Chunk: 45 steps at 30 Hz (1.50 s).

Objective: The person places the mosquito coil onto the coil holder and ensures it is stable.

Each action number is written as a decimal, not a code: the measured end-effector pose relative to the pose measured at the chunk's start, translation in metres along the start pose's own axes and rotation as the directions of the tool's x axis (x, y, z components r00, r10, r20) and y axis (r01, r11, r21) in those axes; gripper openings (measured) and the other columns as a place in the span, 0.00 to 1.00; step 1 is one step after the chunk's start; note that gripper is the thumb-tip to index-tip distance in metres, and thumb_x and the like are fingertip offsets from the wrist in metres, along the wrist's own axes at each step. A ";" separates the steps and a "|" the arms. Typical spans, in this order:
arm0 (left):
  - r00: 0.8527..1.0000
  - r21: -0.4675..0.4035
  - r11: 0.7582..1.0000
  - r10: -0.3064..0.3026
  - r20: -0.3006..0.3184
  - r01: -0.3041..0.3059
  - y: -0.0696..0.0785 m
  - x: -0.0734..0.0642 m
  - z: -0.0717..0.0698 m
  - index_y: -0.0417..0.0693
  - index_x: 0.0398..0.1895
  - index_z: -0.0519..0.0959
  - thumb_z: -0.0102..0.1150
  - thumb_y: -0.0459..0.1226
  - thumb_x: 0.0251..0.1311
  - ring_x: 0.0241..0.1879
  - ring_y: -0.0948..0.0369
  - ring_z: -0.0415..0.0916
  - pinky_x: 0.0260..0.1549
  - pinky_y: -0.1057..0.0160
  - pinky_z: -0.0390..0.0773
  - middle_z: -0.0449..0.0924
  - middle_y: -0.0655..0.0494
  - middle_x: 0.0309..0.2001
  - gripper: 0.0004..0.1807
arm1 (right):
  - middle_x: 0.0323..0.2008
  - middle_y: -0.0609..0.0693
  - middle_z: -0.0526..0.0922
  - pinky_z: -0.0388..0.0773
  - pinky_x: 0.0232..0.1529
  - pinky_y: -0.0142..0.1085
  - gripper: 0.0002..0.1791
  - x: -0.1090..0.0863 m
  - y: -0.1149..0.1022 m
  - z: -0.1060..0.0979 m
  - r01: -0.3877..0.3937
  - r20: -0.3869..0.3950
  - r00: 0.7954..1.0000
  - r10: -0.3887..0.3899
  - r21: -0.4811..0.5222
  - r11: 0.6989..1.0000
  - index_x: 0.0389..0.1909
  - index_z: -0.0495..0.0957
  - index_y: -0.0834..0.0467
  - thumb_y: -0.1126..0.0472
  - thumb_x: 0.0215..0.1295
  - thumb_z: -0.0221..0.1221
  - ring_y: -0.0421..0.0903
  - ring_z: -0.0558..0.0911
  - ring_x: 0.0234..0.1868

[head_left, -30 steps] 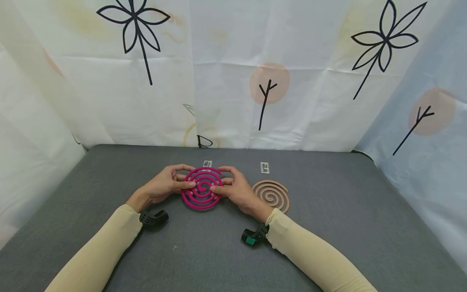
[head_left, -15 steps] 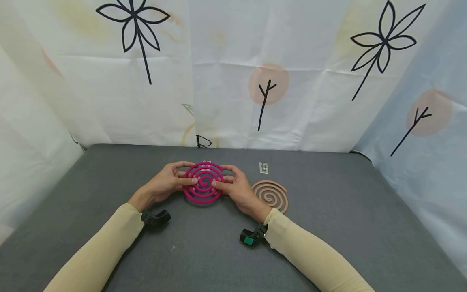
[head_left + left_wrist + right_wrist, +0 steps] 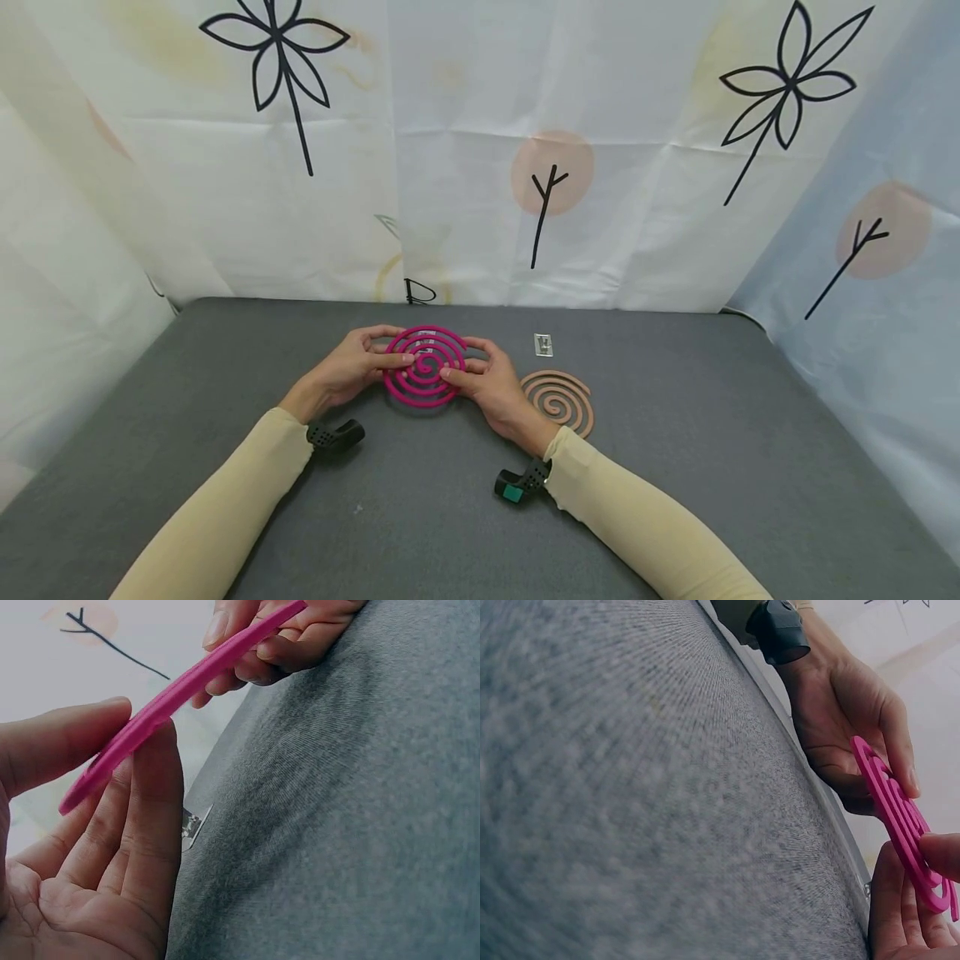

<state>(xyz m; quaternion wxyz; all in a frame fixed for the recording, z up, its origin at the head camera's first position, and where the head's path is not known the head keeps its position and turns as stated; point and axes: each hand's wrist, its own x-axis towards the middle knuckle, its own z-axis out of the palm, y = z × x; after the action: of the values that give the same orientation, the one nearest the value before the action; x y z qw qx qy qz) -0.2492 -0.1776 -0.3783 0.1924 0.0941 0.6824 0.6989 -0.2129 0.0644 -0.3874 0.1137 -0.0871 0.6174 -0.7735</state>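
A flat pink mosquito coil (image 3: 426,365) is lifted off the grey table between both hands. My left hand (image 3: 349,365) pinches its left side, thumb on the near face and fingers behind. On the opposite side my right hand (image 3: 497,392) pinches it the same way. The left wrist view shows the pink coil (image 3: 180,691) edge-on and tilted, with a gap above the table. In the right wrist view its rings (image 3: 892,810) run between both thumbs and the fingers. A small metal coil stand (image 3: 426,337) shows partly through the coil's gaps.
A brown mosquito coil (image 3: 557,406) lies flat just right of my right hand, partly covered by the wrist. Behind it is another small metal stand (image 3: 543,345). A printed white cloth (image 3: 465,208) hangs along the table's back edge.
Both hands still hold the pink coil. The coil has shifted a little away from me and slightly right, and the left forearm has moved right with it. The brown coil stays put.
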 end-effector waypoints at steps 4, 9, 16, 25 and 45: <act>1.000 -0.030 0.999 0.013 0.006 -0.013 -0.003 0.002 0.000 0.33 0.73 0.61 0.64 0.29 0.66 0.39 0.62 0.85 0.43 0.63 0.85 0.86 0.50 0.44 0.35 | 0.41 0.57 0.86 0.84 0.42 0.35 0.35 0.001 0.001 -0.001 0.000 -0.007 1.000 0.000 0.007 1.000 0.73 0.59 0.65 0.77 0.67 0.60 0.40 0.86 0.36; 0.999 -0.063 0.998 0.031 0.012 -0.031 -0.006 0.003 -0.001 0.31 0.73 0.60 0.63 0.28 0.66 0.39 0.63 0.85 0.41 0.65 0.85 0.87 0.52 0.42 0.35 | 0.38 0.53 0.86 0.84 0.41 0.35 0.35 0.003 0.000 -0.001 -0.009 -0.020 1.000 0.009 0.021 1.000 0.73 0.59 0.65 0.78 0.67 0.60 0.40 0.86 0.35; 0.999 -0.107 0.993 0.049 -0.011 -0.050 -0.007 0.003 0.000 0.31 0.74 0.58 0.62 0.26 0.66 0.37 0.65 0.85 0.38 0.67 0.85 0.87 0.53 0.42 0.35 | 0.37 0.54 0.85 0.84 0.40 0.34 0.35 0.008 -0.003 0.002 -0.053 -0.072 0.996 0.057 0.051 0.997 0.73 0.61 0.64 0.78 0.67 0.60 0.41 0.86 0.35; 0.996 -0.185 0.980 0.057 -0.068 -0.069 -0.010 0.005 -0.003 0.35 0.78 0.55 0.60 0.25 0.68 0.40 0.65 0.85 0.41 0.67 0.84 0.85 0.54 0.45 0.38 | 0.50 0.64 0.82 0.83 0.42 0.34 0.36 0.019 -0.009 0.008 -0.083 -0.127 0.987 0.093 0.080 0.993 0.73 0.61 0.63 0.74 0.67 0.62 0.42 0.85 0.38; 0.977 -0.227 0.959 0.133 -0.168 -0.170 -0.013 0.008 -0.006 0.39 0.80 0.52 0.59 0.26 0.69 0.50 0.67 0.82 0.49 0.68 0.81 0.60 0.34 0.74 0.40 | 0.36 0.53 0.84 0.81 0.36 0.32 0.33 0.048 -0.007 0.031 -0.018 -0.266 0.963 0.038 0.077 0.997 0.70 0.65 0.65 0.72 0.65 0.65 0.41 0.83 0.32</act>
<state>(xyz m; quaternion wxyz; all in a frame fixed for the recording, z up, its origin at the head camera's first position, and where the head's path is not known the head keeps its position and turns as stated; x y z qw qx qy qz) -0.2575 -0.1801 -0.3921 0.0960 0.0690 0.5962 0.7941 -0.2506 0.0237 -0.3742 0.0435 0.0309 0.5990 -0.7990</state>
